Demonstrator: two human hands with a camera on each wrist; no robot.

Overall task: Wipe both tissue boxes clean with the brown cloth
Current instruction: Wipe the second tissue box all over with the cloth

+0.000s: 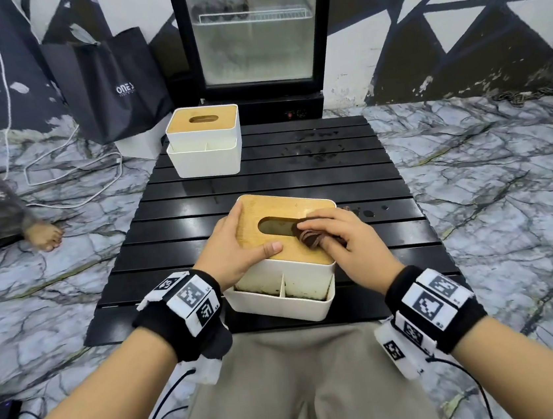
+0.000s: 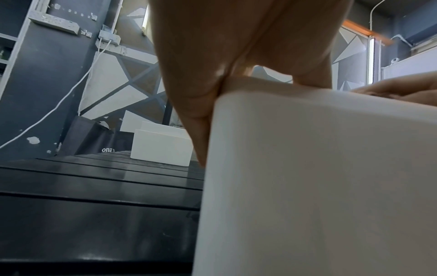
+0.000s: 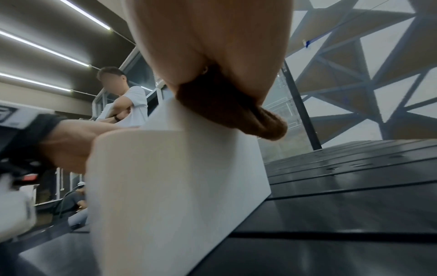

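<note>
A white tissue box with a wooden lid (image 1: 282, 215) stands at the near edge of the black slatted table (image 1: 391, 230). My left hand (image 1: 234, 245) grips its left side, thumb across the lid and fingers down the wall (image 2: 201, 119). My right hand (image 1: 336, 233) holds the bunched brown cloth (image 1: 311, 238) and presses it on the lid beside the slot. From the right wrist, the brown cloth (image 3: 227, 110) sits on the box's top edge (image 3: 179, 168). The second tissue box (image 1: 204, 141) stands at the table's far left, also seen as a white box (image 2: 162, 147) beyond my left fingers.
Dark wet spots (image 1: 316, 146) mark the table's far right. A glass-door fridge (image 1: 256, 32) and a black bag (image 1: 113, 86) stand behind the table. White cables (image 1: 58, 186) and a person's bare foot (image 1: 45, 237) lie on the marble floor at left.
</note>
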